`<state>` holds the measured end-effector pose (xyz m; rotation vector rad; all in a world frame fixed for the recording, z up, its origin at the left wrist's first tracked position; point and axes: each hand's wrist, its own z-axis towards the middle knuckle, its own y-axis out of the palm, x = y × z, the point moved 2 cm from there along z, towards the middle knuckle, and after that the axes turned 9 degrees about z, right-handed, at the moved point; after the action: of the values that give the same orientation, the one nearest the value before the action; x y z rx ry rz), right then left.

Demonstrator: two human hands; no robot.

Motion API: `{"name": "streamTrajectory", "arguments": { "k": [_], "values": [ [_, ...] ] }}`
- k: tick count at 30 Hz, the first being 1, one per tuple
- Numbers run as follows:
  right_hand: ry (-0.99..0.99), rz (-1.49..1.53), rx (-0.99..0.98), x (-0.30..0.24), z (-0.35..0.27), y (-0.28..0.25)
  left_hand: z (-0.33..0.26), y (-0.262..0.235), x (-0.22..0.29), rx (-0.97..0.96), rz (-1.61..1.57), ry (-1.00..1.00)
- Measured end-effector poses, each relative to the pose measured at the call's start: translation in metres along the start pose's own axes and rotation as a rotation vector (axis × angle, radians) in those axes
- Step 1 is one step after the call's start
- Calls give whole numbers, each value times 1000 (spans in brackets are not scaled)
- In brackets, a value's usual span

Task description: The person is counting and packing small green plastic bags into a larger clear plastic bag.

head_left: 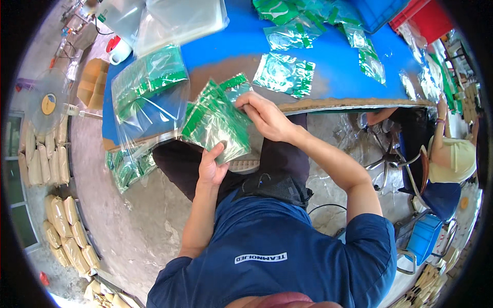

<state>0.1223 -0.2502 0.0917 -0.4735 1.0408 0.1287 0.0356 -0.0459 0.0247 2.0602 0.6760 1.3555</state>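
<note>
A bundle of clear-and-green plastic packets [218,126] fans out above my lap, at the table's near edge. My left hand [212,168] grips its lower edge, thumb on top. At the bundle's upper right side, my right hand [267,117] is closed in a pinch at the packets' edge; its fingertips are partly hidden. Just beyond lies another green-edged packet [235,84]. Left of the bundle, a large clear bag [149,128] with green packets inside overhangs the table edge. A flat packet [285,74] rests on the table to the right.
More packets [292,35] are scattered over the blue table [231,38]. Clear plastic sheets [179,23], a mug [119,51] and a cardboard box [92,82] stand at the left. Blue [379,13] and red crates [423,20] are far right. A seated person [452,159] is at right.
</note>
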Motion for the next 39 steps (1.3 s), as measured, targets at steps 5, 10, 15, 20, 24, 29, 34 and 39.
{"name": "streamTrajectory", "arguments": {
  "k": [5,10,15,20,24,29,34,39],
  "values": [
    [290,-807,473,-2,20,-28,4,-11,-5,44,-40,1],
    [45,-920,118,-2,6,7,-8,-30,9,-8,-76,25],
    [-120,-192,-184,-8,10,20,-5,-32,12,47,-20,59],
    [112,-909,323,-4,9,2,-11,-27,12,77,-75,43],
    [289,-111,-66,-8,12,8,-10,-20,13,56,8,17],
    [71,-343,369,35,73,-37,-1,-13,9,-12,61,-61],
    [131,-995,166,63,57,-39,3,-24,7,28,-30,-30],
    [18,-246,-132,1,34,-26,-2,-16,11,43,15,-24]
  ]
}}
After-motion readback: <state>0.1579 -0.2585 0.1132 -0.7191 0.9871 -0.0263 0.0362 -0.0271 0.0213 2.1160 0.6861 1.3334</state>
